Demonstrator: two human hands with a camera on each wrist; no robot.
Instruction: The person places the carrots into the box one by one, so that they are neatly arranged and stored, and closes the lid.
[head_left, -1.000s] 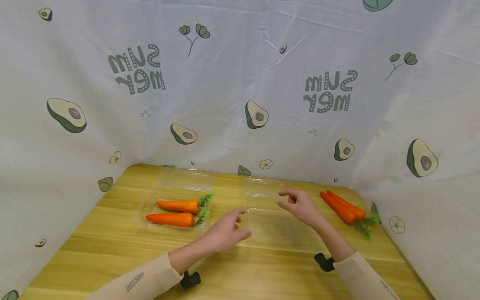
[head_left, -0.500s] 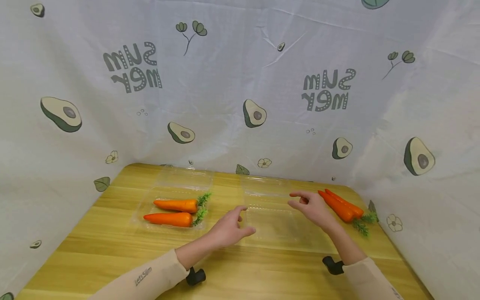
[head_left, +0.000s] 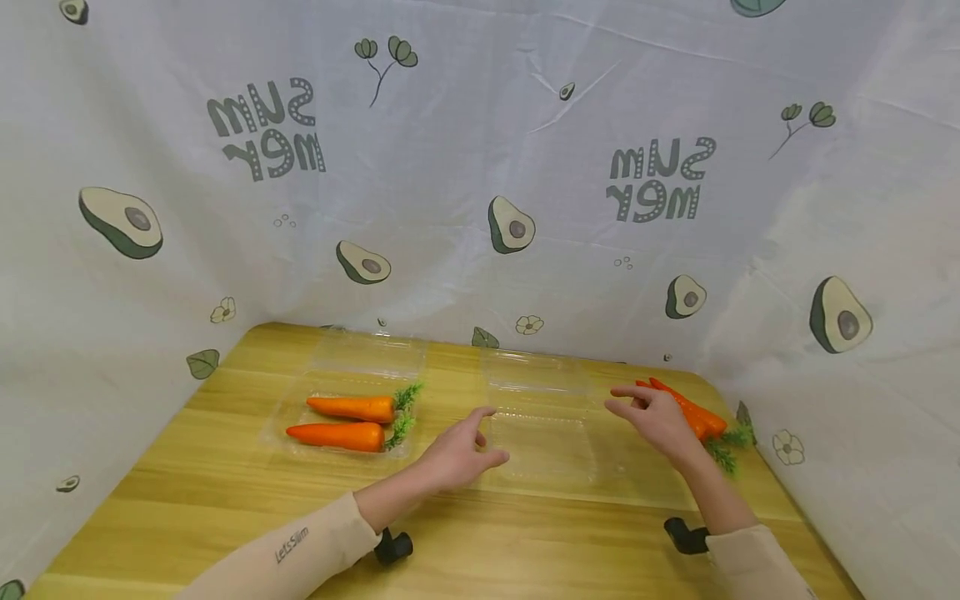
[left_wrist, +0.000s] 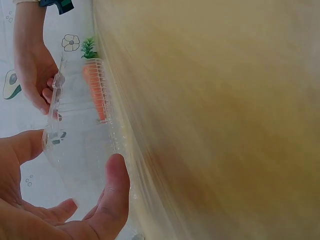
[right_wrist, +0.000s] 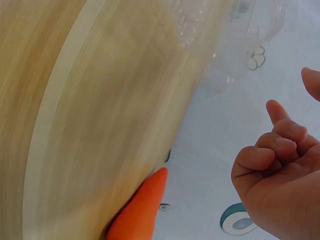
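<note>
Two carrots (head_left: 345, 436) with green tops lie in a clear plastic clamshell box (head_left: 300, 421) at the left, its lid folded back. A second clear clamshell box (head_left: 540, 442) stands in the middle, also with its lid back. At that box's left edge is my left hand (head_left: 457, 454), thumb and index finger spread; whether it touches the plastic I cannot tell. Above the table, in front of two more carrots (head_left: 701, 421) at the right, hovers my right hand (head_left: 660, 421), holding nothing. In the right wrist view one carrot (right_wrist: 140, 210) shows below the loosely bent fingers (right_wrist: 255, 159).
The wooden table (head_left: 225, 500) has a printed cloth (head_left: 450, 167) hanging close behind it and along both sides. Black wrist devices (head_left: 393, 547) sit under both forearms, low over the tabletop.
My right hand has moved right, from above the middle box to the carrots at the right. My left hand has stayed nearly in place beside the middle box.
</note>
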